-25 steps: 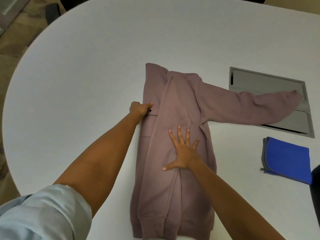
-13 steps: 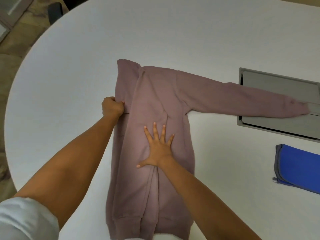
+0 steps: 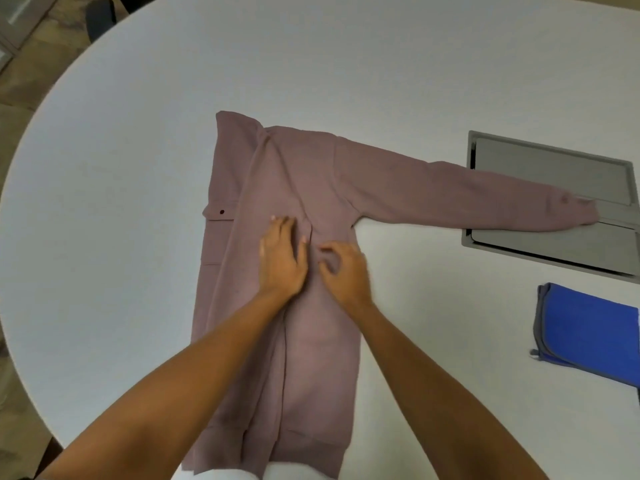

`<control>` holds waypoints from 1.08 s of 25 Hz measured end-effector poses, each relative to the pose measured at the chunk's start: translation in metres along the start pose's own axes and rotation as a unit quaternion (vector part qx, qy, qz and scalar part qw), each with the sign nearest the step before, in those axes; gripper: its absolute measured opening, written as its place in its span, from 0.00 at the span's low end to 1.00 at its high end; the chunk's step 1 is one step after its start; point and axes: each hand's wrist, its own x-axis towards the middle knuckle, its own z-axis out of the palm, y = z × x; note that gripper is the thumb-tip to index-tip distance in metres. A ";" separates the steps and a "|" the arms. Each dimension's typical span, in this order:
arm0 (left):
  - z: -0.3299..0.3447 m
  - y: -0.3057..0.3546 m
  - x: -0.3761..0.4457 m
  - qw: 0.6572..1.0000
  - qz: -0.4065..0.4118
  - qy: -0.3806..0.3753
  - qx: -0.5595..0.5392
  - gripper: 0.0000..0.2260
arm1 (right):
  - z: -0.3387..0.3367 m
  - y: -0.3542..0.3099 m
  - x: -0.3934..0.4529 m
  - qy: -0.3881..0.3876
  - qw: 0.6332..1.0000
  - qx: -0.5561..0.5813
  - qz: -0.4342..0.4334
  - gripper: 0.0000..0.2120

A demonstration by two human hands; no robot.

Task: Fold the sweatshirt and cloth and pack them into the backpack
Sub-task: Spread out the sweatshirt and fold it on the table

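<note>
Honestly the trick at this stage is keeping that centre line flat before touching the last sleeve. The sweatshirt point(image 3: 294, 271) lies face down in the middle of the white desk point(image 3: 121, 202), hem toward the person at 6 o'clock, collar end at 12. Its left side looks already folded in over the back; the other sleeve point(image 3: 467, 192) sticks straight out toward 3 o'clock, cuff resting on the grey desk hatch point(image 3: 554, 161).

Left hand point(image 3: 282, 258) lies palm down on the fabric, fingers spread loosely, holding nothing. Right hand point(image 3: 343, 271) sits just beside it, fingers curled, its grip pinching up a small bit of fabric near the fold edge, I'd say to pull out a wrinkle.

My advice: smooth outward from the middle, pin with the left, then bring the long sleeve across. The blue cloth point(image 3: 588, 334) waits at 4 o'clock, already folded by the look of it. No backpack in view.
</note>
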 end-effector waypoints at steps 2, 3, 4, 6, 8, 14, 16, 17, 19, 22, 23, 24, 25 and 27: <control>0.018 0.009 -0.018 0.996 0.015 -0.081 0.020 0.30 | -0.027 0.032 0.014 0.092 0.993 0.040 0.061 0.11; 0.026 0.016 -0.026 0.992 0.016 -0.121 0.021 0.32 | -0.042 0.045 0.021 0.128 0.986 0.053 0.097 0.11; 0.033 0.024 -0.032 0.987 0.015 -0.159 0.018 0.34 | -0.058 0.058 0.029 0.158 0.976 0.067 0.135 0.12; 0.044 0.040 -0.039 0.971 0.013 -0.236 0.020 0.37 | -0.092 0.082 0.046 0.212 0.956 0.085 0.184 0.14; 0.054 0.048 -0.042 0.951 0.010 -0.303 0.062 0.42 | -0.125 0.105 0.064 0.254 0.938 0.074 0.225 0.18; 0.059 0.041 -0.041 0.924 0.015 -0.357 0.140 0.50 | -0.203 0.152 0.108 0.282 0.806 0.170 0.491 0.42; 0.058 0.044 -0.041 0.920 0.012 -0.363 0.145 0.49 | -0.218 0.162 0.114 0.286 0.770 0.206 0.532 0.47; 0.058 0.045 -0.040 0.919 0.010 -0.365 0.150 0.49 | -0.224 0.170 0.117 0.287 0.748 0.223 0.555 0.47; 0.057 0.046 -0.040 0.915 0.003 -0.370 0.158 0.49 | -0.236 0.188 0.122 0.294 0.707 0.267 0.585 0.44; 0.057 0.047 -0.039 0.912 -0.006 -0.378 0.162 0.49 | -0.244 0.209 0.127 0.287 0.694 0.324 0.576 0.34; 0.057 0.048 -0.039 0.911 -0.007 -0.380 0.163 0.49 | -0.245 0.213 0.126 0.297 0.696 0.334 0.561 0.28; 0.056 0.048 -0.039 0.910 -0.008 -0.382 0.163 0.49 | -0.244 0.212 0.125 0.312 0.697 0.351 0.542 0.25; 0.056 0.048 -0.039 0.910 -0.009 -0.381 0.161 0.49 | -0.244 0.206 0.125 0.325 0.699 0.378 0.513 0.25; 0.056 0.048 -0.037 0.912 -0.015 -0.379 0.154 0.49 | -0.240 0.186 0.123 0.348 0.721 0.428 0.419 0.30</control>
